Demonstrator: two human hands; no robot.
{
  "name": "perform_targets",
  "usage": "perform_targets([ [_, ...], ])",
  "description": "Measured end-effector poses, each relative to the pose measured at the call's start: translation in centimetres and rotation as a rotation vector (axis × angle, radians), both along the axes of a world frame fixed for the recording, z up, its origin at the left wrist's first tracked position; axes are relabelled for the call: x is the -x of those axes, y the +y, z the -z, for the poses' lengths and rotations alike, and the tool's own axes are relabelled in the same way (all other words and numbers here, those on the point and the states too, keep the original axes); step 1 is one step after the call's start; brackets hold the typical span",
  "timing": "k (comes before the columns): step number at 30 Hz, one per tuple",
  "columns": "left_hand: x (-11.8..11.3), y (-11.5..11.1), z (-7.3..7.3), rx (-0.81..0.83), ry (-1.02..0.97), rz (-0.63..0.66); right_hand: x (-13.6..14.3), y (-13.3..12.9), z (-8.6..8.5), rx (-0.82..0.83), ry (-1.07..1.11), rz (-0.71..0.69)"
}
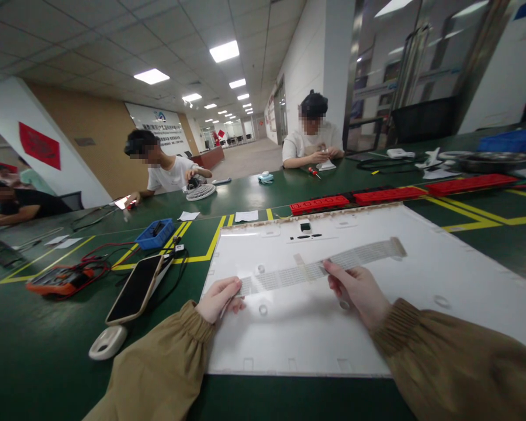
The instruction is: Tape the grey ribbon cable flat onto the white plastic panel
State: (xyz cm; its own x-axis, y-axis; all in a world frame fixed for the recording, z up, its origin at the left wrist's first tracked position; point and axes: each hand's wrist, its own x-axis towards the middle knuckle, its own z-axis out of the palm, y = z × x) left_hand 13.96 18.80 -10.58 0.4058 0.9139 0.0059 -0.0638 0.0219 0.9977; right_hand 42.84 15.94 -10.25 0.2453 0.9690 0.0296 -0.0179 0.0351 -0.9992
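Note:
A long, translucent grey ribbon strip with fine printed lines stretches between my hands above a large white panel. My left hand is closed on the strip's left end. Farther along, my right hand pinches its lower edge between thumb and fingers, and the strip's right end extends past that hand. A short piece of tape crosses the strip near its middle. Small dark parts and round raised rings show on the panel.
On the left lie a phone, a white oval object, an orange multimeter and a blue bin. Red trays line the panel's far side. Two people sit across the green table, handling objects.

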Motion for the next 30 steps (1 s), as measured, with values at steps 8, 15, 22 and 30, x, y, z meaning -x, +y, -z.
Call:
perform_targets([
  [8, -0.1, 0.0, 0.6, -0.006, 0.030, -0.057, 0.2, -0.2, -0.2, 0.086, -0.009, -0.005],
  [15, 0.0, -0.2, 0.3, -0.040, 0.146, -0.084, 0.0, -0.2, -0.2, 0.069, -0.029, -0.007],
  [22, 0.0, -0.1, 0.2, -0.030, 0.127, -0.063, 0.0, -0.1, -0.1, 0.050, -0.041, -0.003],
  [30, -0.2, -0.4, -0.9, -0.009, 0.075, 0.042, -0.1, -0.3, -0.5, 0.042, -0.029, 0.021],
])
